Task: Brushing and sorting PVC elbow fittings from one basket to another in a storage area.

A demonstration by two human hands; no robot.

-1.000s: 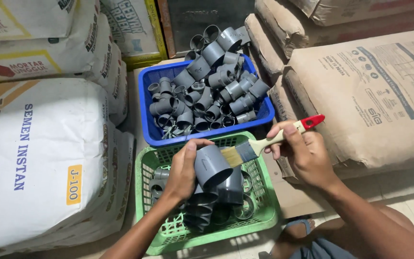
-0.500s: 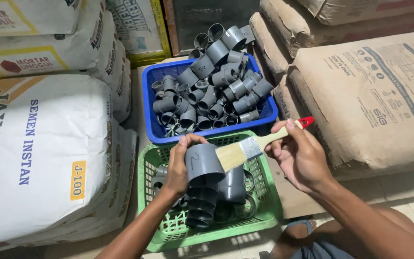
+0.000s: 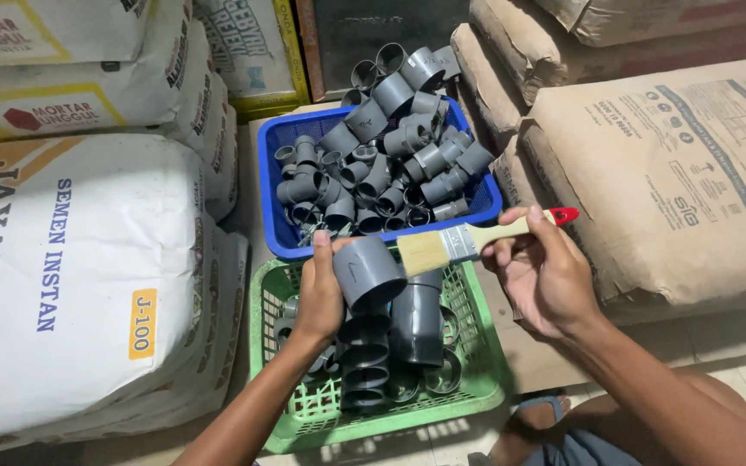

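Here, 2 hands are at work above 2 baskets.
Left hand [image 3: 321,298]: closed round a grey plastic pipe socket [image 3: 369,273], held tilted over the green plastic basket [image 3: 477,380].
Right hand [image 3: 542,272]: fingers pinched on the wooden, red-tipped paintbrush [image 3: 464,242].
Contact: bristles laid on the socket's upper wall, apparently touching.
Technique: the socket is best turned steadily under light, even strokes.
Behind: blue plastic basket [image 3: 271,207] heaped with grey fittings [image 3: 373,164].
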